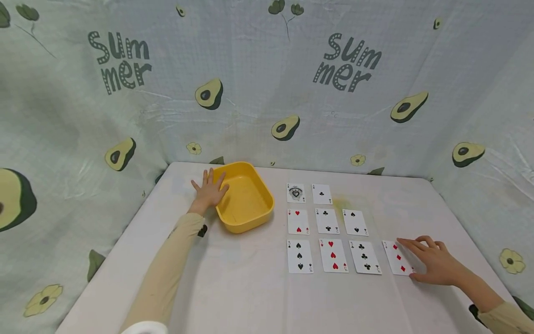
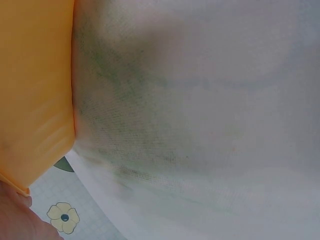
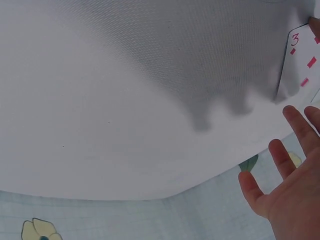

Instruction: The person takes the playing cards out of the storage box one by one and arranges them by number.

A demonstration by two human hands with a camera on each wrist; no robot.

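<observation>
Nine playing cards lie face up on the desk (image 1: 250, 287) in three rows: two at the top, three in the middle, four at the bottom. One yellow plastic tub (image 1: 246, 197) sits at about 9 o'clock from the cards, well apart from them.

The three of diamonds (image 1: 398, 258) is the card at the 3 o'clock end of the bottom row: white, with red pips and a red "3" in its corner, lying flat and slightly askew. The right hand (image 1: 434, 262) rests on it, fingertips pressing its 3 o'clock edge, fingers fairly straight, so this grip is released. The left hand (image 1: 210, 190) lies flat with fingers spread against the tub's 9 o'clock wall, its grip also released, clasping nothing.
</observation>
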